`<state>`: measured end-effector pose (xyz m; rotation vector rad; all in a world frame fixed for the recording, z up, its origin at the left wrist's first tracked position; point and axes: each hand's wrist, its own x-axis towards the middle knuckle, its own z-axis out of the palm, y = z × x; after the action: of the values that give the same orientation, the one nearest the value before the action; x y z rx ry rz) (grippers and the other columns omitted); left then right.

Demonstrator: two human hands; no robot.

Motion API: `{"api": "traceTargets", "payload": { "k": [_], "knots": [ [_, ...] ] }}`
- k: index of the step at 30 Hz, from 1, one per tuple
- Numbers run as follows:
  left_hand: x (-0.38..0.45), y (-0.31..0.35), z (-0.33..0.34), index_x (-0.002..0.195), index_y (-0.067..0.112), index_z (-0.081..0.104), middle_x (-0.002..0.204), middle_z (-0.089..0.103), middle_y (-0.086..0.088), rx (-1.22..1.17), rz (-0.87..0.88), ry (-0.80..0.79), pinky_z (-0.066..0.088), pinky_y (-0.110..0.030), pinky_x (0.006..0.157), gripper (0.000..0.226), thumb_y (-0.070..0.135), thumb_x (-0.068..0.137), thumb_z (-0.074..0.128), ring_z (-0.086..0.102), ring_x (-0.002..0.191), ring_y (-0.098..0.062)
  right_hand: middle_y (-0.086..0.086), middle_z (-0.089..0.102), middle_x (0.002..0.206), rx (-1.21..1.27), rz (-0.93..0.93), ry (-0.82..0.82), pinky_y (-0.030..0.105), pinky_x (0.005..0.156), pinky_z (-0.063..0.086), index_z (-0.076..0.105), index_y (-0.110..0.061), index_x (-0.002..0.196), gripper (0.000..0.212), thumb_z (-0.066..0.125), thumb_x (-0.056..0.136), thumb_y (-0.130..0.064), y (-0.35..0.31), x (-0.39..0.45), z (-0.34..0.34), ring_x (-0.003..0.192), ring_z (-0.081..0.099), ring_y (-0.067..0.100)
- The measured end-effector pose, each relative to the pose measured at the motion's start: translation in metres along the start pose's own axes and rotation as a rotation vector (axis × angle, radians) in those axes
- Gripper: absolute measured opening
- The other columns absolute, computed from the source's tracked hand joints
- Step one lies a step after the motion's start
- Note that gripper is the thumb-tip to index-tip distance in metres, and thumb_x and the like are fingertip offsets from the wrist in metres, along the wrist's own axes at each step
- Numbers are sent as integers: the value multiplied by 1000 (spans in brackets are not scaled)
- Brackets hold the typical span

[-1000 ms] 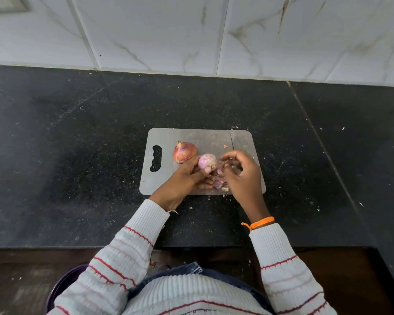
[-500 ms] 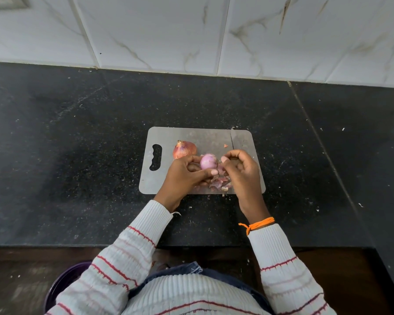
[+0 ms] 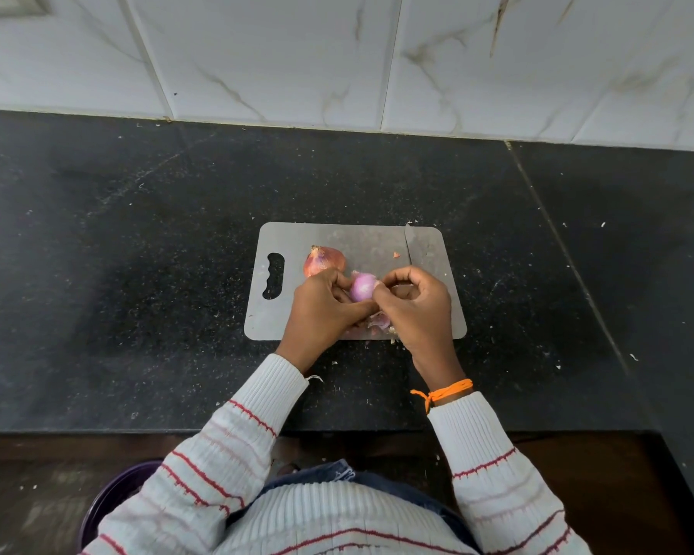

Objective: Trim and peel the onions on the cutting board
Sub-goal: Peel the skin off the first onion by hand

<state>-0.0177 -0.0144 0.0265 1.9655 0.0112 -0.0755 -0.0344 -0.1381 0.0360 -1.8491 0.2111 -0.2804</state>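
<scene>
item: bench (image 3: 137, 254), black speckled stone, white marbled tiles behind at 12 o'clock. on it a grey cutting board (image 3: 361, 238) with a handle slot at its 9 o'clock end. change since half a second ago: the two hands have drawn closer round the peeled onion, the right fingertips now touching its 3 o'clock side where a gap showed before; the unpeeled onion and the board lie as they did. peeled onion (image 3: 362, 286), pale purple, held just above the middle of the board between both hands. left hand (image 3: 321, 310): fingers curled, gripping the peeled onion from its 9 o'clock side. right hand (image 3: 415, 310): fingers bent, thumb and fingertips pinching at the onion's 3 o'clock side; whether they hold a strip of skin cannot be told. unpeeled onion (image 3: 323, 260), reddish brown, resting on the board at 10 o'clock of the hands, just beside the left knuckles. knife blade (image 3: 408, 244) lying on the board at 1 o'clock, its handle hidden by the right hand. loose skins (image 3: 377, 320) heaped on the board beneath the hands. orange thread (image 3: 443, 392) round the right wrist. purple container (image 3: 113, 498) at 7 o'clock below the bench edge; contents not visible.
</scene>
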Motion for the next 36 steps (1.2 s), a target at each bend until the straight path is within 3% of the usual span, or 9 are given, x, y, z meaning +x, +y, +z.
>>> {"api": "traceTargets", "payload": {
  "k": [5, 9, 11, 16, 21, 24, 29, 33, 36],
  "knots": [
    [0, -4, 1, 85, 5, 59, 64, 69, -11, -49, -44, -12, 57, -49, 68, 39, 28, 65, 84, 69, 63, -27, -5, 66, 70, -21, -9, 23, 20, 63, 54, 66, -14, 75, 14, 65, 77, -1, 3, 0, -3, 64, 63, 2],
    [0, -3, -1, 85, 3, 57, 66, 70, -14, -97, -81, -12, 56, -51, 70, 45, 28, 62, 87, 69, 65, -31, 9, 71, 82, 140, 97, -2, 36, 74, 58, 69, -14, 78, 24, 54, 86, 2, 6, 1, -6, 79, 69, 19],
    [-1, -2, -1, 85, 2, 57, 66, 70, -14, -112, -87, -9, 57, -50, 70, 45, 27, 62, 87, 69, 65, -31, 10, 71, 82, 175, 112, -2, 40, 75, 58, 70, -16, 77, 19, 59, 87, -4, 5, 1, -6, 80, 70, 23],
    [-3, 0, 0, 86, 3, 57, 67, 70, -14, -93, -76, -14, 57, -47, 69, 46, 30, 63, 85, 69, 65, -29, 5, 69, 70, 127, 56, -25, 24, 59, 54, 68, -10, 80, 5, 72, 81, -12, 2, -3, -5, 63, 67, 10],
    [-7, 2, -2, 91, -1, 55, 58, 67, -7, -287, -142, -78, 55, -27, 55, 39, 17, 68, 82, 64, 51, -15, 3, 70, 76, 91, 68, -25, 24, 62, 56, 65, -18, 81, 9, 67, 85, -11, 7, -2, -7, 71, 69, 12],
    [-10, 5, -3, 99, -3, 55, 64, 67, -10, -452, -192, -139, 53, -20, 52, 37, 6, 72, 78, 64, 51, -11, 3, 70, 81, 44, 58, -9, 26, 66, 57, 66, -13, 85, 3, 68, 84, -12, 10, 0, -12, 77, 69, 17],
    [-12, 5, -4, 109, -3, 53, 89, 72, -17, -527, -156, -259, 59, -29, 69, 39, 0, 75, 72, 71, 77, -22, 4, 69, 81, -13, 21, 29, 37, 69, 58, 65, -14, 82, 7, 70, 81, -10, 9, -2, -15, 76, 68, 19],
    [-13, 7, -1, 117, 2, 53, 97, 71, -19, -526, -143, -314, 59, -30, 71, 40, 1, 80, 68, 70, 81, -23, -4, 67, 83, -32, -37, 32, 31, 73, 58, 64, -18, 84, 17, 69, 79, -2, 5, -2, -19, 81, 67, 13],
    [-13, 4, 1, 123, 13, 55, 105, 70, -15, -461, -61, -350, 57, -41, 81, 43, 4, 82, 68, 69, 90, -26, -8, 66, 81, -74, -98, 7, 25, 73, 56, 67, -15, 84, 20, 62, 81, 4, 3, -4, -20, 81, 66, 9]
  ]
}}
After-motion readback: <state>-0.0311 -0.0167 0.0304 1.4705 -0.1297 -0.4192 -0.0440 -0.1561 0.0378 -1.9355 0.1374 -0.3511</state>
